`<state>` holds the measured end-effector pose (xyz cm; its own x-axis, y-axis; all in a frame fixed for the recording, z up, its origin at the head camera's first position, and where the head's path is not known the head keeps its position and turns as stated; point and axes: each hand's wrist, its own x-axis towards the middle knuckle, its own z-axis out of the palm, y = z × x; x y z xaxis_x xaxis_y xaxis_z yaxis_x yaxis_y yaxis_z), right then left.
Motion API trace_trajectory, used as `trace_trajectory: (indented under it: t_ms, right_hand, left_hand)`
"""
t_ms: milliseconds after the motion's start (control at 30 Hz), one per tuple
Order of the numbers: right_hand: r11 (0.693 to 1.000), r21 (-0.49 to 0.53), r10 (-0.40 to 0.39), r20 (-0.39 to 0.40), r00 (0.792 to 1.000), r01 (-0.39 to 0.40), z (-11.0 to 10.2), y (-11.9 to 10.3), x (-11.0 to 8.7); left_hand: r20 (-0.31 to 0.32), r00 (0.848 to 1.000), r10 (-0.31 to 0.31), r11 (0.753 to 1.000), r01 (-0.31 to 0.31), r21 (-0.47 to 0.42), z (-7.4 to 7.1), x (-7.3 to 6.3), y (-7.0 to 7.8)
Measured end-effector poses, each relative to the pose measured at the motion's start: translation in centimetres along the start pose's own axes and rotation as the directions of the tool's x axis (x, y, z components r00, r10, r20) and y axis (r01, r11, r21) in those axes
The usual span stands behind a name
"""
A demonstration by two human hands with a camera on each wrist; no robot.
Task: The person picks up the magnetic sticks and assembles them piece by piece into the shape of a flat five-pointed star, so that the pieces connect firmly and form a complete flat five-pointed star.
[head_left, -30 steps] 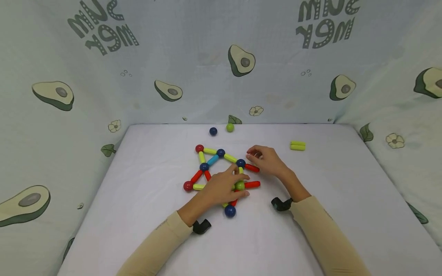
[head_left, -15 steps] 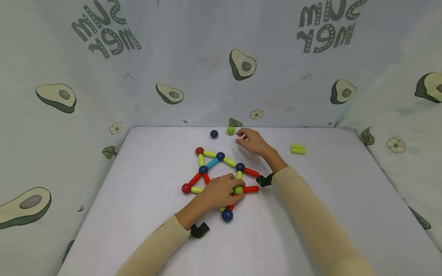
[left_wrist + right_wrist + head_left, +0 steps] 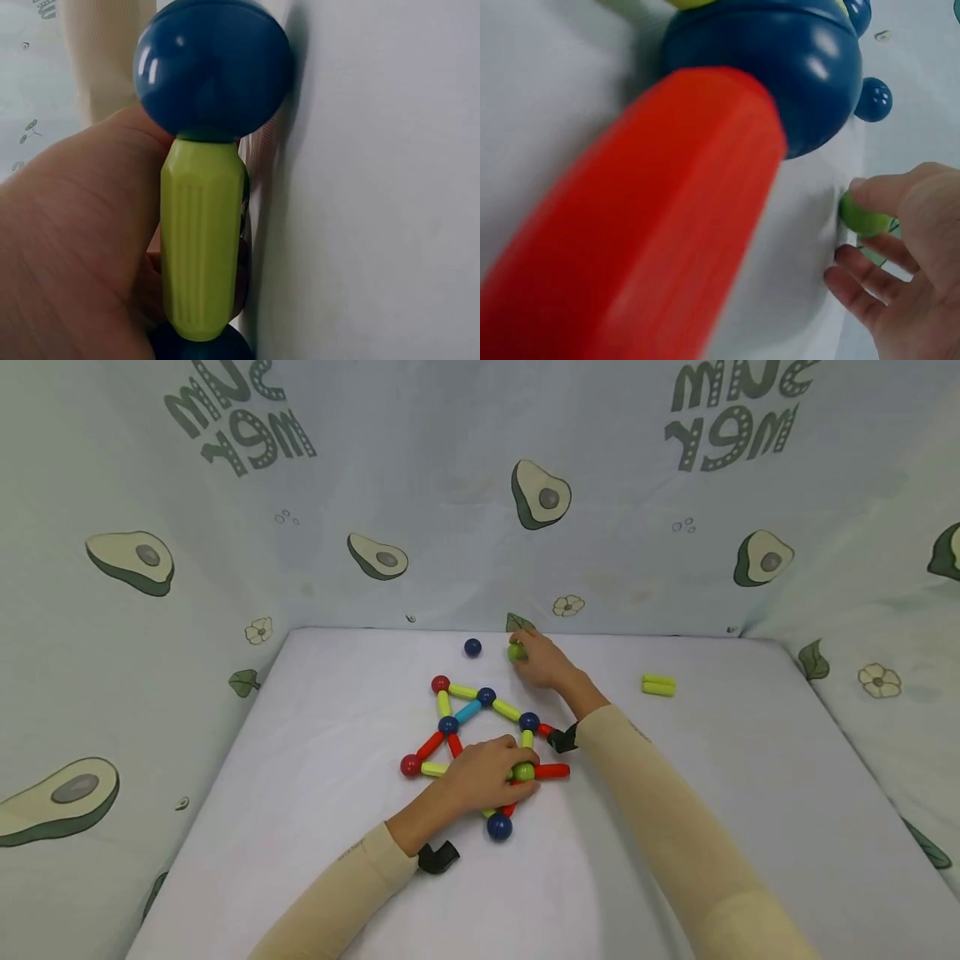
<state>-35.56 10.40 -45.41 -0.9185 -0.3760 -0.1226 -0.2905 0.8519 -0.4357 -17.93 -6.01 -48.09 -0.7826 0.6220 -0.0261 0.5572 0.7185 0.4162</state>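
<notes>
A flat frame of coloured rods and balls lies on the white table. My left hand curls over its near right part, fingers and thumb around a green ball, hiding some rods. In the left wrist view a yellow-green rod joins a dark blue ball beside that hand. Toward the back of the table, my right hand grips a loose green ball between thumb and fingers. Under the right wrist, a red rod sticks out from a blue ball of the frame.
Left of the right hand, a loose dark blue ball lies near the table's back edge. Two yellow-green rods lie side by side at the back right. Behind the table hangs a cloth printed with avocados.
My right hand has left the red rod at the frame's right side, moved to the back and taken hold of the loose green ball. The left hand stays over the frame.
</notes>
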Motion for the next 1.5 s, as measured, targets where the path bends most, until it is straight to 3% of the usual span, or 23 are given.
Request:
trace_trajectory:
  t_ms: [233, 633, 833, 1267, 1500]
  right_hand:
    - [0.996, 0.088, -0.015, -0.005, 1.000, 0.015, -0.4, 1.2, -2.8]
    - [0.976, 0.217, 0.020, -0.113, 0.993, 0.005, -0.3, 4.7, -13.2]
    - [0.971, 0.239, 0.054, -0.133, 0.990, -0.020, 0.4, 5.2, -16.9]
    - [0.964, 0.264, 0.007, -0.121, 0.993, 0.025, 1.9, 4.2, -18.7]
    - [0.957, 0.290, 0.029, -0.123, 0.992, 0.008, 2.2, 4.4, -19.3]
  left_hand:
    - [-0.037, 0.999, -0.007, 1.000, 0.006, -0.021, -0.1, -0.1, -0.3]
    - [-0.101, 0.995, -0.025, 1.000, 0.025, 0.002, -0.4, -0.5, -0.5]
    - [-0.112, 0.993, -0.033, 0.999, 0.034, 0.004, -0.6, -0.3, 0.1]
    - [-0.123, 0.991, -0.056, 0.998, 0.055, -0.011, -0.1, 0.4, 1.4]
    - [-0.141, 0.983, -0.116, 0.993, 0.117, -0.003, 0.4, 0.8, 2.4]
